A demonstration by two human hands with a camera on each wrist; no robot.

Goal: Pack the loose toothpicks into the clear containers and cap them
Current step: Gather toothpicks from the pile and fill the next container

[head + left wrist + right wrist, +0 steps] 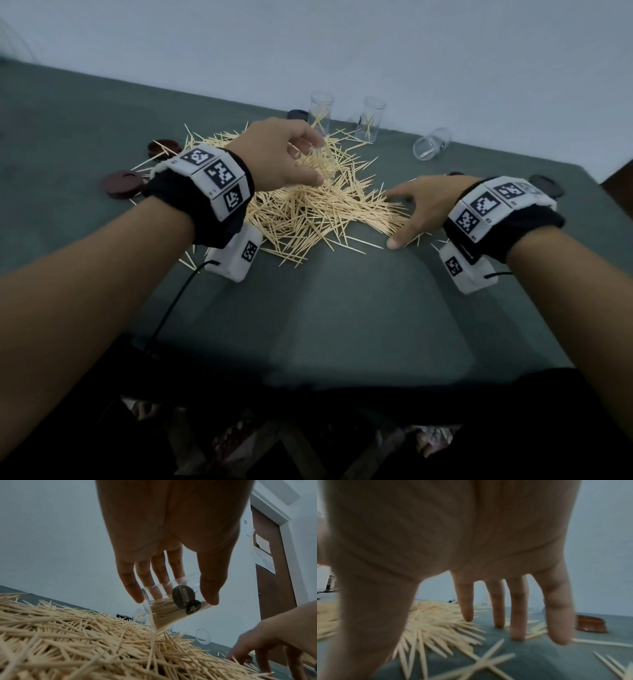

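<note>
- Pale wooden toothpicks (308, 212) lie in a loose heap at the middle of the grey-green table (342, 308), with strays spread toward its right edge.
- My left hand (277, 150) grips a clear container (164, 609) between thumb and fingers, tilted above the heap; it looks partly filled.
- My right hand (421, 209) is spread flat-fingered on the right fringe of the heap, fingertips (517, 635) touching the table, holding nothing.
- Two more containers (321, 109) stand near the far edge with only a few sticks in them; a third (430, 144) lies on its side to their right.
- Dark caps (123, 183) sit near the left and right edges, none fitted.
- I judge I'm mid-filling: next my right hand should rake a bundle together, line it up, and feed it into the tilted mouth without spilling.
</note>
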